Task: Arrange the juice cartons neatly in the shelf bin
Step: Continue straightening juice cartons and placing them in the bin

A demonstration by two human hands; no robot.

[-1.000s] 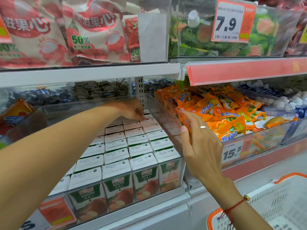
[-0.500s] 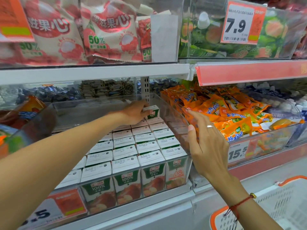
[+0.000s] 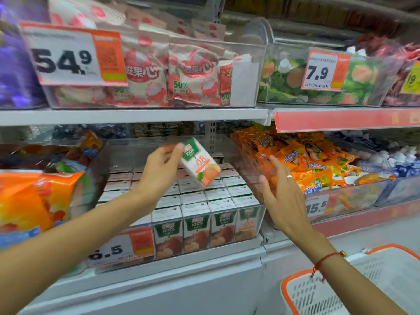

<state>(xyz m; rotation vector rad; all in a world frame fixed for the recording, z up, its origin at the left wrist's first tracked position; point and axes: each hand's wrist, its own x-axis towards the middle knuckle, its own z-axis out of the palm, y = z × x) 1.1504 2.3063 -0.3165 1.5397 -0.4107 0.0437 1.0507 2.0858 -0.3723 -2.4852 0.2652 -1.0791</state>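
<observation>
Shelving unit [image 3: 136, 115], white, two tiers of clear bins. Clear shelf bin [image 3: 246, 155] at centre of the lower tier, packed with rows of juice cartons [image 3: 196, 226] standing upright, green-and-white fronts against the near wall. Bin of orange snack packets [image 3: 302, 160] just to its right; bin of lychee-print pouches [image 3: 193, 73] on the tier above. White basket [image 3: 318, 289] with orange rim at near right, below the shelf. Price tag "54.9" [image 3: 75, 55] on the upper bin, far left.

Left hand [image 3: 159, 169] raised over the middle of the juice bin, fingers and thumb clamped on one juice carton [image 3: 200, 164]. That carton is tilted, clear of the rows beneath, its orange-fruit front facing the camera. Right hand [image 3: 284, 196] at the bin's right wall, fingers straight and spread, holding nothing; ring [image 3: 289, 176] on one finger, red string bracelet [image 3: 322, 262] at the wrist.
</observation>
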